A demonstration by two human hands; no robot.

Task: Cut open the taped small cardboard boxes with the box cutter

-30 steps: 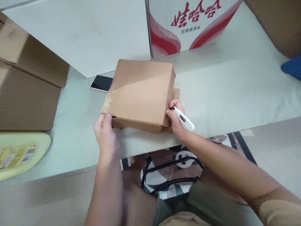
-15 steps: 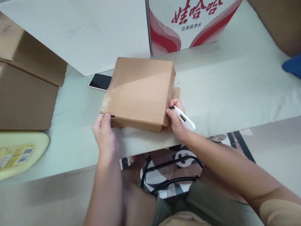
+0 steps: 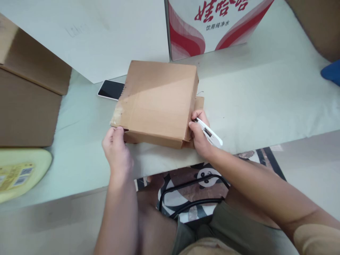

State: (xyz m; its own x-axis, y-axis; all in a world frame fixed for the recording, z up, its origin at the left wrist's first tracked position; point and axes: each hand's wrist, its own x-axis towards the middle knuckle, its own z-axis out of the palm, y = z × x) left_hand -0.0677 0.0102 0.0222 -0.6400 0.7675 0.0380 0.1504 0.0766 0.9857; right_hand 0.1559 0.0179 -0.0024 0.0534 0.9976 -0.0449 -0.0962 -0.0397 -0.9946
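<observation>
A flat brown cardboard box (image 3: 156, 101) lies on the pale table (image 3: 265, 102), taped on top. My left hand (image 3: 117, 150) pinches its near left corner, where a flap is slightly raised. At the box's near right corner is my right hand (image 3: 199, 136), which holds a white utility knife (image 3: 209, 132). The knife's tip points into the side seam, and the handle sticks out to the right.
A black phone (image 3: 110, 89) lies behind the box, at its left. A red-and-white carton (image 3: 209, 24) and a white board (image 3: 106, 35) stand at the back. Large brown boxes (image 3: 26, 95) sit left, a yellow item (image 3: 18, 173) near left, something blue (image 3: 332, 72) far right.
Both hands and the box stay nearly as they were. The view has shifted slightly, so things sit a little higher and further left in the picture.
</observation>
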